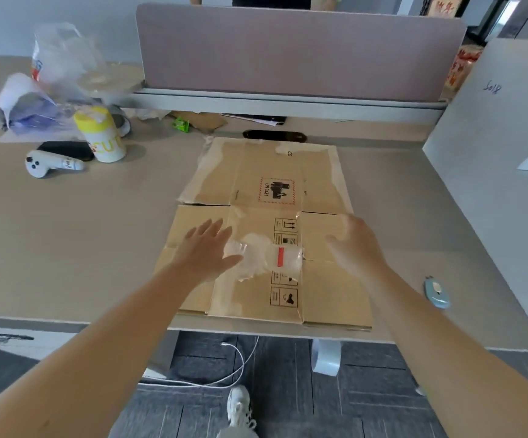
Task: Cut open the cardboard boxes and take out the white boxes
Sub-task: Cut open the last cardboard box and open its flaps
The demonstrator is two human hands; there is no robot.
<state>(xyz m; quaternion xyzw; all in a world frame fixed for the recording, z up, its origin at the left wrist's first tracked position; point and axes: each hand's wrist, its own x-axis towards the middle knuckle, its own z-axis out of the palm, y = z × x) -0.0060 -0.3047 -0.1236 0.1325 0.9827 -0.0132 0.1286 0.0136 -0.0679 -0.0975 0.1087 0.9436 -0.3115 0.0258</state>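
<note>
On the desk (98, 241) near its front edge, we see 1 cardboard box (266, 232) lying fully flattened, flaps spread, printed side up. A hazard label (277, 191) with a red dashed border sits on the far panel; handling symbols (285, 263) run down the near panel. Clear tape strips run across the panels, and a crumpled piece of clear plastic with a red stripe (269, 259) lies on the middle of the near panel.

Left hand (207, 251): fingers straight and spread, palm down over the left part of the near panel, thumb at the edge of the plastic. It grips nothing. We can't tell if the palm actually touches the cardboard.

Right hand (356, 245): motion-blurred, fingers loosely bent, over the right flap. It holds nothing that we can make out.

A light-blue box cutter (436, 292) lies on the desk right of the box, well apart from both hands. 1 large white box (503, 128) stands at the right edge.

Far left: white controller (51, 164), a yellow-lidded white canister (103, 134), plastic bags (63, 61). A grey-pink divider panel (297, 52) stands behind the box.

Below the desk: tape roll (327, 358), white cable (224, 371) on grey carpet, 1 white shoe (239, 406).
</note>
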